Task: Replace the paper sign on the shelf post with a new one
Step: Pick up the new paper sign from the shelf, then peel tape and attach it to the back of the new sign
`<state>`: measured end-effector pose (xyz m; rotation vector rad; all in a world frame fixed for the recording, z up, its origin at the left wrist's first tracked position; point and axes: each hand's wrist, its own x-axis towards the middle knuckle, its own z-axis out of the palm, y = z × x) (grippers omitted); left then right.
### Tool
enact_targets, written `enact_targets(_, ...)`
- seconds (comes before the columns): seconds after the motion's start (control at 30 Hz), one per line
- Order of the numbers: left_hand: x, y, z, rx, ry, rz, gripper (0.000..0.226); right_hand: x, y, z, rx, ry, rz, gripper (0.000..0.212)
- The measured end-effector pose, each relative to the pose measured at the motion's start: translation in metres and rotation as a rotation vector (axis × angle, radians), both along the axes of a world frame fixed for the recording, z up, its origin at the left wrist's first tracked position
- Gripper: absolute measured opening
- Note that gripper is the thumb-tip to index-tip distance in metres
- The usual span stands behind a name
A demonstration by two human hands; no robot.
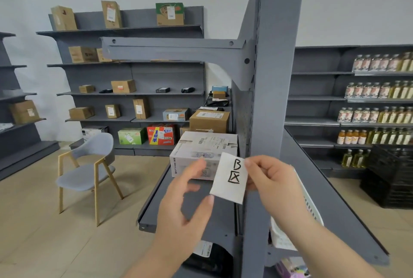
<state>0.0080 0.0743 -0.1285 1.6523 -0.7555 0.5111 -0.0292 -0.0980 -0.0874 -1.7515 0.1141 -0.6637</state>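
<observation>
A small white paper sign (230, 178) with a black "B" and a boxed character on it hangs in front of the grey shelf post (274, 76), low on the post's left edge. My right hand (272, 179) pinches the sign's upper right corner between thumb and fingers. My left hand (187, 199) is beside the sign's left edge with fingers spread, its thumb tip touching the lower left corner. The post face above the hands is bare grey metal.
A white taped carton (201, 150) stands on the grey shelf (154, 206) behind my left hand. A white basket (290, 233) sits on the shelf to the right of the post. A grey chair (89, 165) stands at left; black crates (388, 177) and bottle shelves at right.
</observation>
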Motion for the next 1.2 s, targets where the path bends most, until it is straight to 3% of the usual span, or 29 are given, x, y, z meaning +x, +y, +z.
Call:
enact_targets(0.07, -0.010, -0.011, 0.019, -0.113, 0.273, -0.136, 0.037, -0.013, -0.013, 0.020, -0.014, -0.052, -0.029, 0.022)
enact_targets(0.13, -0.016, -0.024, 0.034, -0.104, 0.397, -0.205, 0.017, -0.025, -0.026, 0.037, -0.048, -0.093, -0.067, 0.022)
enact_targets(0.27, -0.024, -0.049, 0.050, -0.121, 0.505, -0.301, 0.020, -0.045, -0.048, 0.058, -0.101, -0.115, -0.128, 0.020)
enact_targets(1.03, -0.051, -0.093, 0.072, -0.174, 0.557, -0.335, 0.015, -0.069, -0.080, 0.064, -0.130, -0.141, -0.188, 0.020)
enact_targets(1.13, -0.052, -0.093, 0.072, -0.207, 0.583, -0.326, 0.016, -0.069, -0.080, 0.061, -0.117, -0.223, -0.180, 0.015)
enact_targets(1.2, -0.051, -0.092, 0.072, -0.233, 0.598, -0.324, 0.017, -0.075, -0.079, 0.058, -0.320, -0.403, -0.313, 0.023)
